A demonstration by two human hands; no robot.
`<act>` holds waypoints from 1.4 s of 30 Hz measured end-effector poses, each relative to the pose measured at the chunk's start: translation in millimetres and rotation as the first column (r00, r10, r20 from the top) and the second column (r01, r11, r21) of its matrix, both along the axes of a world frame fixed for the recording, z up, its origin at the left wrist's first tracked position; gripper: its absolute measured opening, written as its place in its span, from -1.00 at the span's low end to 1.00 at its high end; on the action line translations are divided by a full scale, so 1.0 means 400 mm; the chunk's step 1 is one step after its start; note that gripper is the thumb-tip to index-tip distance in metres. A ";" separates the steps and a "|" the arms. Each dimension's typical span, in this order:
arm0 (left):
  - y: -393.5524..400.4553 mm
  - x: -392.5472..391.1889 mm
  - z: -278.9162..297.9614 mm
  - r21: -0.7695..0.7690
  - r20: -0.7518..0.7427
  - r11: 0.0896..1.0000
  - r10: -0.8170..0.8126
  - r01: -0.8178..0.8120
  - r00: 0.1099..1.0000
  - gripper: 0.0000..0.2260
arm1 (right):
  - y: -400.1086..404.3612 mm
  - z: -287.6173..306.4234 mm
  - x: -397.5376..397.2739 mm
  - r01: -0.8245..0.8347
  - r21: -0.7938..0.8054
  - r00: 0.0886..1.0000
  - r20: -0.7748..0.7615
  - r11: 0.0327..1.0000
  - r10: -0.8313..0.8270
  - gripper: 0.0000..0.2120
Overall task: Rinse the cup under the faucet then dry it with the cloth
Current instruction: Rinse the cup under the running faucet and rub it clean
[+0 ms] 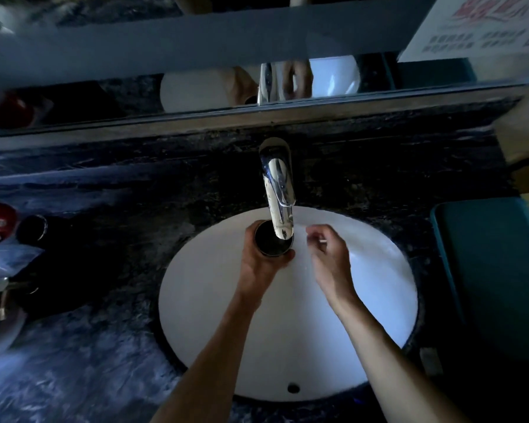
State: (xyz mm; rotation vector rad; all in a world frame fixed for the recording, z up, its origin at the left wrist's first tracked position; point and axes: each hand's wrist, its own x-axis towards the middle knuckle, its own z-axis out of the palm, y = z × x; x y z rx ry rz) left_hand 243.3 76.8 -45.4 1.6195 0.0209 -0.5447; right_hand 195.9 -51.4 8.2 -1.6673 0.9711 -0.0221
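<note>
A dim bathroom: a dark marbled counter (pixel 104 346) holds a white oval sink (pixel 214 346), with a mirror (pixel 135 93) along the back wall and a teal tray (pixel 495 270) off to the right. From the head camera, the left hand (pixel 258 267) has its fingers wrapped round a dark cup (pixel 271 244), holding it upright with its mouth directly under the spout of the chrome faucet (pixel 278 190). The right hand (pixel 329 254) hangs just beside the cup over the basin, fingers loosely curled and holding nothing. Whether water is running is too dark to tell. By my reading the rinse is only starting or under way; drying is still to come, and no cloth can be made out for certain.
</note>
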 end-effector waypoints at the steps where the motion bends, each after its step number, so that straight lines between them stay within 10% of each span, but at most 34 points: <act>1: -0.001 0.001 -0.001 -0.014 -0.015 1.000 -0.003 0.003 1.000 -0.39 | 0.002 0.040 0.010 0.002 -0.018 0.997 0.082 1.000 -0.001 -0.87; 6: -0.010 0.030 -0.006 -0.020 -0.061 0.999 -0.040 0.039 0.997 -0.46 | 0.025 0.226 0.072 -0.111 0.109 0.912 0.407 0.988 0.058 -0.60; 22: -0.016 0.040 0.088 -0.172 -0.033 0.981 -0.094 0.087 0.995 -0.79 | 0.038 0.232 0.093 -0.034 0.420 0.949 0.299 0.907 -0.103 -0.75; 42: 0.007 -0.021 0.097 -0.045 -0.017 0.999 -0.032 0.032 0.999 -0.49 | 0.049 0.155 0.058 0.034 0.389 0.970 0.208 0.921 -0.123 -0.74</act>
